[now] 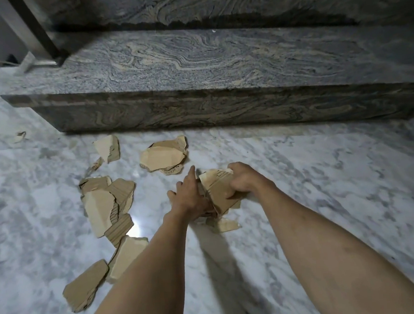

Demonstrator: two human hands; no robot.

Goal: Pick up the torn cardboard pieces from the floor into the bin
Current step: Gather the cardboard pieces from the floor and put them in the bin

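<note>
- Head view, nearest first: two bare forearms reach forward and down, and beside the left one lies a flat scrap [86,285] at the near end of the litter.
- Right hand [242,180] has its fingers curled over the top of a stack [218,190] of torn cardboard, thumb side hidden; a firm clamp, likely so the gathered sheets stay together as one load.
- Left hand [190,197] presses against the stack's left edge, forefinger straight and pointing ahead, the other fingers hidden behind the card; how far they curl I cannot tell. It looks like bracing, squaring the bundle.
- One torn piece [226,224] lies on the floor just under the stack.
- More to collect: a pile [109,205] to the left, a broad sheet [163,156] ahead, a small chunk [107,149] further left.
- Surface: glossy pale marble floor [324,173], a light glare near the pile.
- Room: a dark veined stone step [218,58] crosses the view beyond. No bin in sight.
</note>
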